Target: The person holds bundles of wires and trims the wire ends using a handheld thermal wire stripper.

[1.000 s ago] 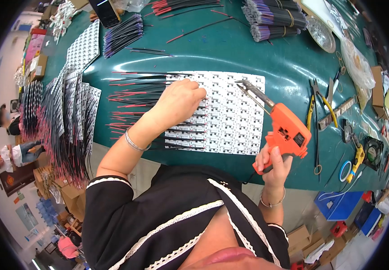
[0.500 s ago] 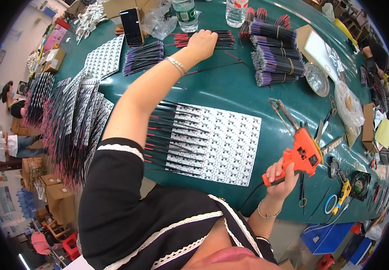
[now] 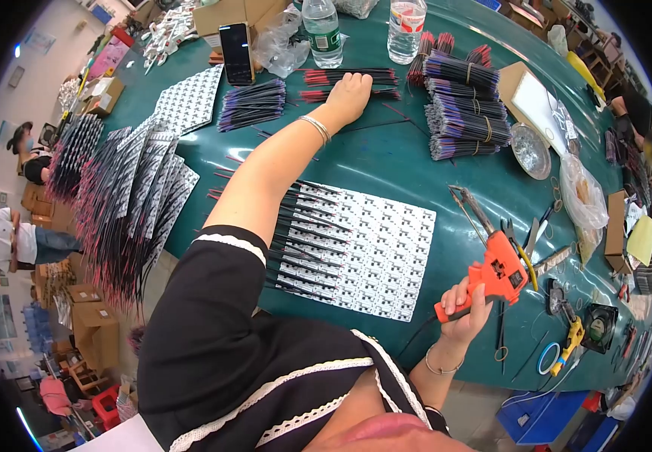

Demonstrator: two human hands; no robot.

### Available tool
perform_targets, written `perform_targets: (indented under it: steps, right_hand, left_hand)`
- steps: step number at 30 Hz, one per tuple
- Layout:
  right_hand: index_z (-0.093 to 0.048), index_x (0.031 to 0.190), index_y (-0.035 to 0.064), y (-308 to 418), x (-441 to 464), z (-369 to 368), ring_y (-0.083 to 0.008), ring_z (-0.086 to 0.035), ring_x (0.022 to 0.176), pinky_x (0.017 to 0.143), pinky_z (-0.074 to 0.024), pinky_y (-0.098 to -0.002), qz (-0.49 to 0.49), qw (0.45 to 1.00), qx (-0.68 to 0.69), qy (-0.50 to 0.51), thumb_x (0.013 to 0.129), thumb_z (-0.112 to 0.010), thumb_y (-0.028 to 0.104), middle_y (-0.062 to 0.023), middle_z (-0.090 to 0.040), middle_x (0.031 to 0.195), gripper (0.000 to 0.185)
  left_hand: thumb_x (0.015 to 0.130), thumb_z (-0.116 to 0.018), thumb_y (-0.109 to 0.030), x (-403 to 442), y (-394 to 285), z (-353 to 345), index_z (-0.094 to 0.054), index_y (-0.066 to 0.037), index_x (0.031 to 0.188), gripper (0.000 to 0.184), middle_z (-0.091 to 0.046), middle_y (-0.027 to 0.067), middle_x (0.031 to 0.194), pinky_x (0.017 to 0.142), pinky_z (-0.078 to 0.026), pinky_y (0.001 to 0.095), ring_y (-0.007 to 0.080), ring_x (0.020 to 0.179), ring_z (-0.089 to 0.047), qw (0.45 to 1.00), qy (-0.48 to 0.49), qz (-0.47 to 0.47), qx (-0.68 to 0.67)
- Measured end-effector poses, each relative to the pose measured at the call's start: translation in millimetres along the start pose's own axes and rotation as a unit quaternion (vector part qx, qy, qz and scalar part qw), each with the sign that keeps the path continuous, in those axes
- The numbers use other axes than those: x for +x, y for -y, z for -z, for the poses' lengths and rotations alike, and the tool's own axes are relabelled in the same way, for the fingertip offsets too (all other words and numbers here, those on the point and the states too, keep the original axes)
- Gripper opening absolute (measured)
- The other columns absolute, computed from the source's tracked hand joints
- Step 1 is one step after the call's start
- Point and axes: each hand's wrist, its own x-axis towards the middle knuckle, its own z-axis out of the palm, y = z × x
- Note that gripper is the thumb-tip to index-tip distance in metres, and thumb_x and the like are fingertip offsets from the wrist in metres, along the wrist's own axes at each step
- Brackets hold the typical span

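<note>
My left hand (image 3: 350, 98) reaches across the table with its fingers closed over a bunch of red and black wires (image 3: 312, 96). Just beyond it lies more of the same wire pile (image 3: 347, 77). In my right hand (image 3: 465, 310) is a red-orange soldering gun (image 3: 500, 270), its tip pointing up and away from me. Between my hands a white panel of small circuit boards (image 3: 382, 252) lies flat. Black wires (image 3: 307, 252) rest across its left columns, and my left forearm hides some of their ends.
Wired panels (image 3: 126, 188) overlap at the left edge. Rubber-banded wire bundles (image 3: 467, 105) are stacked at the back right, near two water bottles (image 3: 323, 38) and a phone (image 3: 236, 54). Scissors (image 3: 540, 226), a glass dish (image 3: 529, 149) and a small fan (image 3: 601, 328) sit to the right.
My left hand has drawn slightly toward me, and some wires under it now lie apart from the pile. The view has shifted a little; the soldering gun stays in my right hand.
</note>
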Motion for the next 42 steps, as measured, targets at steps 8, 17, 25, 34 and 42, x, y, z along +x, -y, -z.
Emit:
perform_targets:
  steps: [8, 17, 25, 34, 42]
  right_hand:
    - [-0.042, 0.117, -0.003, 2.6, -3.6, 0.3, -0.0096, -0.041, 0.04, 0.04, -0.0361, -0.0225, 0.002, 1.0, 0.002, -0.012, 0.092, -0.044, 0.019, -0.0027, -0.042, 0.06, 0.033]
    - [-0.042, 0.116, -0.0029, 3.3, -4.4, -5.6, -0.0092, -0.04, 0.04, 0.04, -0.0357, -0.0223, 0.011, 1.0, -0.003, -0.014, 0.092, -0.045, 0.02, -0.0022, -0.041, 0.059, 0.033]
    - [-0.043, 0.116, -0.0021, 0.5, -4.3, -3.0, -0.0092, -0.04, 0.04, 0.041, -0.0357, -0.0224, -0.006, 1.0, 0.003, -0.019, 0.092, -0.044, 0.02, -0.002, -0.041, 0.06, 0.033]
    - [-0.042, 0.115, 0.0021, -1.9, -2.3, 3.4, -0.0077, -0.041, 0.045, 0.047, -0.0382, -0.0229, -0.034, 0.999, 0.03, 0.019, 0.094, -0.043, 0.026, -0.0004, -0.041, 0.062, 0.032]
    - [-0.042, 0.118, 0.0021, -13.9, -0.8, 0.2, -0.0164, -0.051, 0.069, 0.071, -0.0435, -0.0318, -0.031, 0.998, 0.046, -0.037, 0.093, -0.045, 0.032, -0.0045, -0.048, 0.076, 0.038]
  left_hand:
    - [0.079, -0.052, -0.005, 3.7, 4.8, 27.6, -0.043, 0.0, 0.093, 0.017, -0.054, 0.0183, 0.087, 0.07, -0.047, 0.0432, 0.0351, 0.085, -0.055, 0.993, -0.052, 0.043, -0.096]
    - [0.087, -0.049, -0.011, -3.4, 20.6, 110.4, -0.044, 0.001, 0.104, 0.022, -0.065, 0.0129, 0.076, 0.067, -0.049, 0.036, 0.0276, 0.072, -0.064, 0.889, -0.221, 0.158, -0.367]
    - [0.09, -0.051, -0.02, -22.9, 27.6, 76.9, -0.049, 0.001, 0.094, 0.021, -0.059, 0.0077, 0.072, 0.066, -0.048, 0.0276, 0.0143, 0.067, -0.06, 0.863, -0.12, 0.252, -0.422]
    - [0.088, -0.05, -0.027, 0.1, -7.1, 148.8, -0.05, 0.003, 0.09, 0.031, -0.059, 0.0215, 0.074, 0.064, -0.044, 0.0423, 0.0376, 0.073, -0.058, 0.891, -0.123, 0.217, -0.378]
    - [0.088, -0.05, -0.021, -109.8, -81.9, 152.5, -0.045, -0.002, 0.092, 0.02, -0.056, 0.0195, 0.087, 0.069, -0.044, 0.0473, 0.0398, 0.081, -0.055, 0.954, 0.173, 0.118, -0.215]
